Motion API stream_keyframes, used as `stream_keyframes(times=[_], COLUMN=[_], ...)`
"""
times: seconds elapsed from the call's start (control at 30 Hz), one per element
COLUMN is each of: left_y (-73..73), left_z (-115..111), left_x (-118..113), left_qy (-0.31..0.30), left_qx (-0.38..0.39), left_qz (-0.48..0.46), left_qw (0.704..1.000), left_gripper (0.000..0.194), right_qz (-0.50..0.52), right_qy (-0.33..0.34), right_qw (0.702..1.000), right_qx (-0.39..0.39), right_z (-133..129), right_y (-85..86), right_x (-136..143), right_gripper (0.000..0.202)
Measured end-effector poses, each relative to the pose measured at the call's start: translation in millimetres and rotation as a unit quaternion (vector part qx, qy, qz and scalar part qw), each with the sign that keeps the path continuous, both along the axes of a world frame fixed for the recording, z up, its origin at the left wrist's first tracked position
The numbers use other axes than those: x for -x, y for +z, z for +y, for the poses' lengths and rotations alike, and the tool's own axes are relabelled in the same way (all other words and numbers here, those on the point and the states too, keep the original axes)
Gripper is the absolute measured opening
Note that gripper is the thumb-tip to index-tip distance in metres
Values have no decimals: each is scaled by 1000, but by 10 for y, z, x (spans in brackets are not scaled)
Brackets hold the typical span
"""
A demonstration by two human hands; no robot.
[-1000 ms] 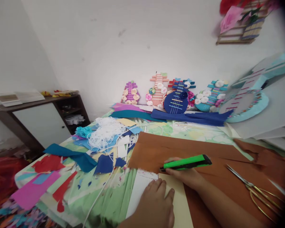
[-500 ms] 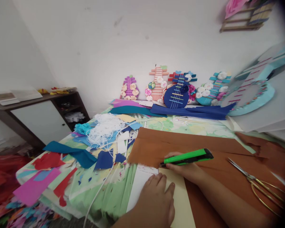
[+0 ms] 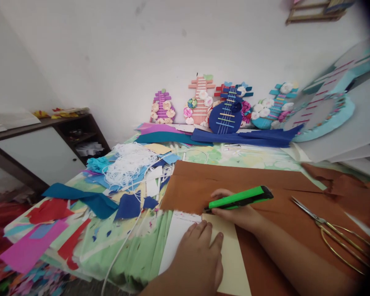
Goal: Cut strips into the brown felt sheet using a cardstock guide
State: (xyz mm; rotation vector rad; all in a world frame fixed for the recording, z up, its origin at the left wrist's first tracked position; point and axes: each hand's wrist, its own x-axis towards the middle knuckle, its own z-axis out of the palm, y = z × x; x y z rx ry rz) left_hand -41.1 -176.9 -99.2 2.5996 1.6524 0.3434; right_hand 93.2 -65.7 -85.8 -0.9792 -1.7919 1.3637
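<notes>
My right hand [image 3: 239, 211] grips a green and black utility knife [image 3: 242, 197]. The knife's front end points left and down at the brown sheet [image 3: 188, 189], just above the top edge of a cream card [image 3: 231, 250]. Whether the blade touches the sheet I cannot tell. My left hand [image 3: 197, 255] lies with its fingers flat, pressing on the cream card and a white sheet [image 3: 174, 234] beside it. Gold-handled scissors [image 3: 323, 224] rest on the brown sheet to the right of my right forearm.
A heap of white cord [image 3: 131, 164] and coloured scraps lie to the left on the green tablecloth [image 3: 138, 246]. Several decorated lute-shaped crafts, one dark blue [image 3: 225, 117], stand against the wall. A dark cabinet [image 3: 49, 144] stands far left. Stacked white sheets [image 3: 336, 142] lean at right.
The view has tilted down and shifted slightly, so the scene sits higher and further left. Both hands keep about the same place on the sheets, the knife still held.
</notes>
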Motion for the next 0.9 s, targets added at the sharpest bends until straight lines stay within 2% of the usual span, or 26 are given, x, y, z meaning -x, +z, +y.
stream_keyframes(times=[0.17,0.3,0.43,0.6,0.7,0.77,0.9], left_y=[16,9,3,4,6,13,47], left_z=[15,8,4,11,12,10,1], left_x=[-5,-7,-4,4,7,8,6], left_qy=[-2,-5,-6,-19,-19,-18,-23], left_qx=[9,15,16,18,18,14,14], left_qz=[4,14,21,34,33,33,34], left_qw=[1000,1000,1000,999,999,999,999], left_gripper=[40,40,40,41,41,41,40], right_qz=[58,114,159,234,228,198,166], right_qy=[-8,-77,-120,-153,-179,-162,-88], right_qw=[998,990,979,958,955,963,972], right_qx=[29,14,53,62,55,87,140], right_z=[23,86,130,148,147,142,124], right_y=[37,82,196,293,306,301,287], right_x=[-53,-119,-207,-267,-304,-343,-393], right_gripper=[12,19,34,31,31,33,30])
